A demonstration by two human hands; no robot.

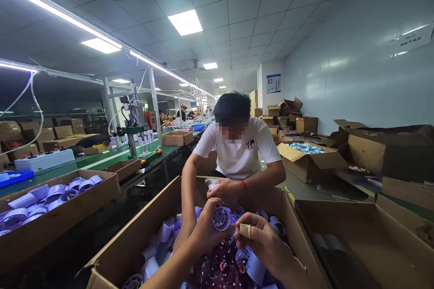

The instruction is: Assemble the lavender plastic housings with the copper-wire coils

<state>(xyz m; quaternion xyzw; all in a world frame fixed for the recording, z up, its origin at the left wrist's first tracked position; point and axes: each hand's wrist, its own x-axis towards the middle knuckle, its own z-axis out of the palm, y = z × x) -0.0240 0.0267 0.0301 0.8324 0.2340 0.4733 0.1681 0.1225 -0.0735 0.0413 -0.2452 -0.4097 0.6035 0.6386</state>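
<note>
My left hand (206,230) is gripping a light, stiff plastic cap (221,218) by its rim, my right hand (262,241) pinching a small tan piece (244,230).

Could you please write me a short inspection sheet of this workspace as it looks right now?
Surface: green bench at left, partly covered.
Job's things: left hand holds a lilac plastic part; right hand pinches a small tan piece, over an open carton of such parts.
Clutter: more open cartons around.
Grippers: both hands closed on their items.
Cables: white cable loops at left.
Surroundings: a co-worker opposite; press machine.
</note>
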